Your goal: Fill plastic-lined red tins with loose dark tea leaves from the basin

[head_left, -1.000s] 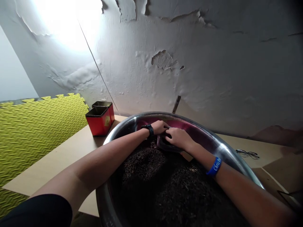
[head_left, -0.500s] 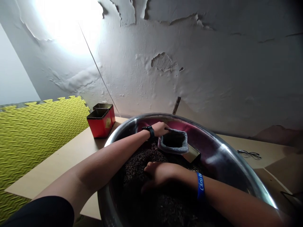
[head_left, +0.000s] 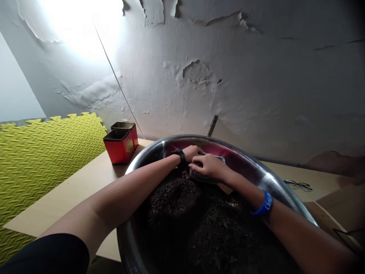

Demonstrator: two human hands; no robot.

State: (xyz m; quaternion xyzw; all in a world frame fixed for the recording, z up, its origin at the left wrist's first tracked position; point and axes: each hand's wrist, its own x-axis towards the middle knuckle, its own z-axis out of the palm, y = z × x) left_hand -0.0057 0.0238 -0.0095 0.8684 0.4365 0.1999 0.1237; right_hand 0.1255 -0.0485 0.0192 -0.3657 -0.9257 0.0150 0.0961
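Observation:
A big steel basin (head_left: pixel 281 192) holds a heap of dark loose leaves (head_left: pixel 196 224). At its far side stands a small container lined with a grey bag (head_left: pixel 199 177), resting in the leaves. My left hand (head_left: pixel 191 152), with a black watch on the wrist, grips the container's left rim. My right hand (head_left: pixel 207 167), with a blue wristband, lies over the container's mouth with fingers curled downward. What those fingers hold is hidden.
Two open red tins (head_left: pixel 119 145) stand on the pale wooden table (head_left: pixel 68 194) left of the basin. A yellow foam mat (head_left: pixel 42 152) lies further left. A peeling white wall rises close behind. A thin black wire-like thing (head_left: pixel 298 185) lies on the table at right.
My right hand left the leaves at the basin's middle and rose back over the container's mouth, covering it. My left hand kept its hold on the rim.

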